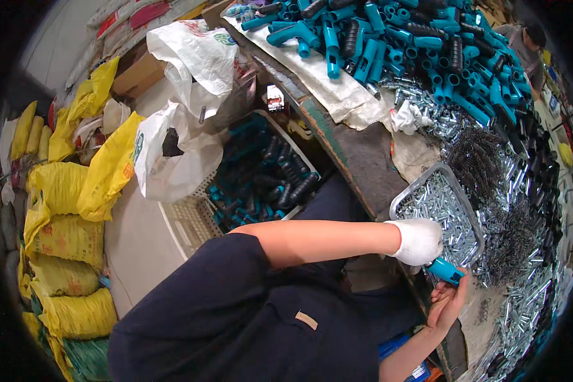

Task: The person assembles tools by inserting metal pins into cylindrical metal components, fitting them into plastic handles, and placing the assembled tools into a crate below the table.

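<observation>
My left hand (pixel 419 242), in a white knitted glove, is closed around a teal plastic handle (pixel 445 271) with a dark opening at its lower end. My bare right hand (pixel 447 302) comes up from below, its fingers bent around that lower end and touching it. Whether a small piece is also between those fingers is too small to tell. Just beyond the glove, a clear rectangular tray (pixel 403 202) holds many small silver metal pins (pixel 436 207). Dark coiled springs (pixel 474 162) lie in a tangled heap beside the tray.
Teal handles (pixel 363 44) are piled at the far end of the bench, among black-sleeved ones. More metal parts (pixel 528 318) spread along the right. A pale crate (pixel 191 223) of handles stands left of the bench edge (pixel 325 137). White plastic bags (pixel 197 63) and yellow sacks (pixel 76 315) lie farther left.
</observation>
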Motion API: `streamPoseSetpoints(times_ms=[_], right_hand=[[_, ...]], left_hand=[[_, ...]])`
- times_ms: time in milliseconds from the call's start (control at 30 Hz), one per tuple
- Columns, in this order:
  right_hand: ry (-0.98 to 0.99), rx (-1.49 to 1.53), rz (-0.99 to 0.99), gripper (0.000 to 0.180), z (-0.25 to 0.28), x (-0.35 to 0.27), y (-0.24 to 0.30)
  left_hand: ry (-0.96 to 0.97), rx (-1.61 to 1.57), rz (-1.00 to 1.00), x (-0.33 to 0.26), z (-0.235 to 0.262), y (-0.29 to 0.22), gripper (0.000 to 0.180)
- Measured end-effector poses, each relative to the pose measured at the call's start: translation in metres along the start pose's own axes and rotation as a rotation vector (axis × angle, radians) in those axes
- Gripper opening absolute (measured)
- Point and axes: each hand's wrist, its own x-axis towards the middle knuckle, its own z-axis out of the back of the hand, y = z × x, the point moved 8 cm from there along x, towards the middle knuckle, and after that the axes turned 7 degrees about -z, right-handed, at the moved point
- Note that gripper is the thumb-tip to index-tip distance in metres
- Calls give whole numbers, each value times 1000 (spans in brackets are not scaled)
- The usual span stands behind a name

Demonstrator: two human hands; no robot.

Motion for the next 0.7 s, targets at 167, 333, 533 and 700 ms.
streamPoseSetpoints(times_ms=[167,333,533,700], right_hand=[[65,-89,82,35,-22,5,-2],[134,-260,66,39,-24,7,9],[100,-1269,616,34,-47,-12,44],[37,-1203,652,16,-57,-2,44]], left_hand=[[37,-468,268,-4,-7,6,36],[127,-761,290,-14,-23,16,34],[-230,-470,233,-5,15,40,48],[-270,-465,179,3,20,38,47]])
